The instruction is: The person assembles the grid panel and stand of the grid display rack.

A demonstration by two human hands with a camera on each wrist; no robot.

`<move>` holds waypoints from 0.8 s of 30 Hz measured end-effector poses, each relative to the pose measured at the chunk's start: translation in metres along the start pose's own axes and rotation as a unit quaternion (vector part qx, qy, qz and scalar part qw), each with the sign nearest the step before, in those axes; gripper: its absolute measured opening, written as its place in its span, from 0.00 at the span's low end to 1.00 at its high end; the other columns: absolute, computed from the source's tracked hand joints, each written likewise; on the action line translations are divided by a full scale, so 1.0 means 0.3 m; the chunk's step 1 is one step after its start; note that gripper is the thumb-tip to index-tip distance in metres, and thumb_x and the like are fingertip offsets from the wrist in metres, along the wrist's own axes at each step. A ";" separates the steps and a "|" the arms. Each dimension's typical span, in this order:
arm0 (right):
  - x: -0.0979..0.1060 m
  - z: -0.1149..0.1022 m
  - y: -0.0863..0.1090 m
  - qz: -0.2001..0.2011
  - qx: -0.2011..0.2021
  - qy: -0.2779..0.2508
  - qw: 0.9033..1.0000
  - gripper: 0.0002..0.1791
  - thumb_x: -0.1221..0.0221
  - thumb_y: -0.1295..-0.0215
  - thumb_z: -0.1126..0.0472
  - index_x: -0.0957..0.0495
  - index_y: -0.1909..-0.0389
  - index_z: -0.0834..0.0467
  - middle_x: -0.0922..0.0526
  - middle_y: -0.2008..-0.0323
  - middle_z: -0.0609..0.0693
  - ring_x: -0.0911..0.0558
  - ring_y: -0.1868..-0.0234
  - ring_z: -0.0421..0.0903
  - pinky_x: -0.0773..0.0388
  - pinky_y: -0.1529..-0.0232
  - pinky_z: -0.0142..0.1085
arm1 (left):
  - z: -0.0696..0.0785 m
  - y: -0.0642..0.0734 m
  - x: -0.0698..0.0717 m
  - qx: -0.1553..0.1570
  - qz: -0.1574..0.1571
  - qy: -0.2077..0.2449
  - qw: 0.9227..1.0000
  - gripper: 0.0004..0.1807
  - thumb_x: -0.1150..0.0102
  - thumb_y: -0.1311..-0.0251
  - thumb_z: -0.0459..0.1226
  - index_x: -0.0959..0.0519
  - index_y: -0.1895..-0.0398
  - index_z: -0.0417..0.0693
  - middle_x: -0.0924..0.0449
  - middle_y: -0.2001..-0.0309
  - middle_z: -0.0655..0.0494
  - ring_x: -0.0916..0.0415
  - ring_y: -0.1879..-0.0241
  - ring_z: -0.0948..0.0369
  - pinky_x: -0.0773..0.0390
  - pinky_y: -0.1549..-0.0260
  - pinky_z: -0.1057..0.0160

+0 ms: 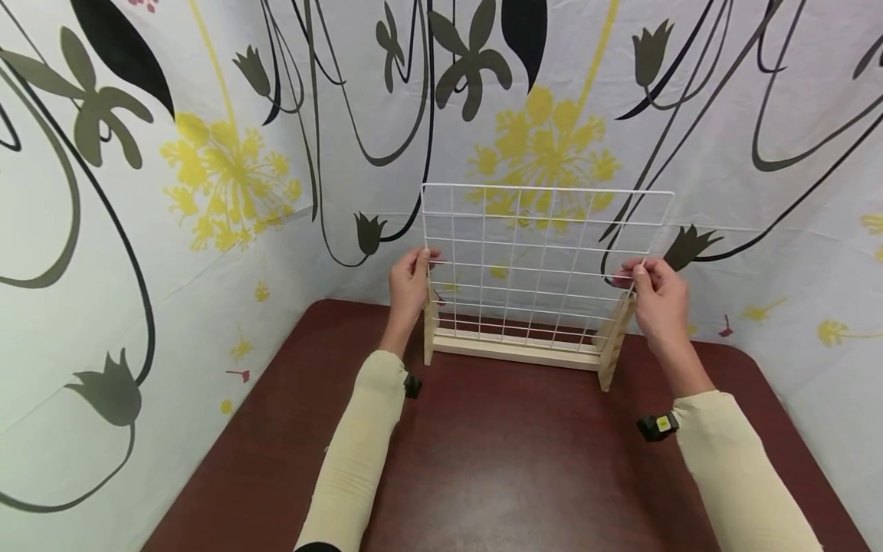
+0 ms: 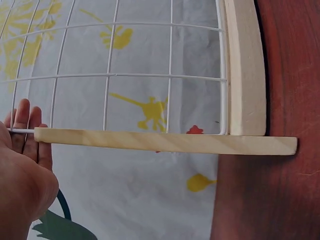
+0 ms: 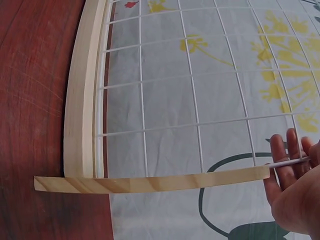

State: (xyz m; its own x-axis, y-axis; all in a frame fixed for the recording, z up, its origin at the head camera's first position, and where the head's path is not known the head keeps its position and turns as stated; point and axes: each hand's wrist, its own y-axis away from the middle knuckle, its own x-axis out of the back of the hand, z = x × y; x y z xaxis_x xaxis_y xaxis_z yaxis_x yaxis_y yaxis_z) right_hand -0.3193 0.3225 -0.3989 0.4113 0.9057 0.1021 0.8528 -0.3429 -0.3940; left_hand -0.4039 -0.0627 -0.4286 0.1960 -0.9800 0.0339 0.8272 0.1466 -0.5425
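Note:
A white wire grid panel (image 1: 545,188) stands upright in a pale wooden stand (image 1: 513,351), made of a long bottom rail and two side posts. My left hand (image 1: 408,290) pinches the grid's left edge wire between thumb and fingers, just above the left post (image 2: 165,142). On the opposite side, my right hand (image 1: 662,303) pinches the right edge wire above the right post (image 3: 160,184). Both wrist views show the grid's lower edge against the bottom rail. Fingers of each hand reach behind the edge wire, close to the post's top.
The stand rests on a dark red-brown table (image 1: 538,460) toward its back edge. Behind and to the left hangs a white cloth (image 1: 228,322) printed with grey, black and yellow flowers. A small black device (image 1: 657,426) is strapped at the right wrist.

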 end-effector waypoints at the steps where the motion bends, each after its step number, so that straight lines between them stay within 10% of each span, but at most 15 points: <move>1: -0.001 0.001 0.002 0.003 -0.001 -0.010 1.000 0.16 0.50 0.16 0.62 0.22 0.45 0.71 0.11 0.66 0.33 0.11 0.62 0.28 0.22 0.54 0.21 | -0.002 0.001 0.001 0.000 -0.001 0.000 1.000 0.17 0.47 0.19 0.43 0.12 0.54 0.41 0.08 0.57 0.41 0.14 0.52 0.41 0.22 0.55 0.71; 7: -0.010 0.020 0.010 0.025 0.000 -0.071 0.997 0.14 0.50 0.18 0.66 0.21 0.48 0.72 0.10 0.67 0.39 0.10 0.65 0.33 0.20 0.55 0.22 | -0.009 0.008 0.002 -0.001 -0.006 0.008 1.000 0.18 0.46 0.20 0.44 0.12 0.56 0.40 0.08 0.57 0.41 0.16 0.52 0.38 0.22 0.55 0.70; 17: -0.017 0.046 0.044 0.036 0.061 -0.003 0.997 0.15 0.51 0.17 0.65 0.22 0.47 0.74 0.12 0.65 0.36 0.11 0.63 0.29 0.21 0.51 0.22 | -0.013 0.022 0.000 -0.003 -0.010 -0.034 0.999 0.18 0.49 0.18 0.44 0.12 0.59 0.46 0.08 0.61 0.46 0.11 0.54 0.54 0.16 0.50 0.59; 24: -0.030 -0.001 0.069 0.042 0.074 -0.007 0.996 0.16 0.50 0.17 0.66 0.23 0.49 0.77 0.12 0.63 0.53 0.11 0.62 0.34 0.18 0.52 0.22 | -0.009 0.018 -0.003 -0.006 -0.011 -0.055 0.998 0.17 0.50 0.17 0.43 0.12 0.58 0.47 0.08 0.62 0.49 0.11 0.54 0.55 0.17 0.49 0.56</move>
State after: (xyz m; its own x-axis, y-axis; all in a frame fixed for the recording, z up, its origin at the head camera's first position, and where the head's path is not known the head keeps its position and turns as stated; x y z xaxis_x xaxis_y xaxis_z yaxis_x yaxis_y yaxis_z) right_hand -0.3050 0.3072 -0.4076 0.4742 0.8789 0.0511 0.7583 -0.3783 -0.5308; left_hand -0.4010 -0.0612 -0.4337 0.2356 -0.9621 0.1375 0.8255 0.1234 -0.5507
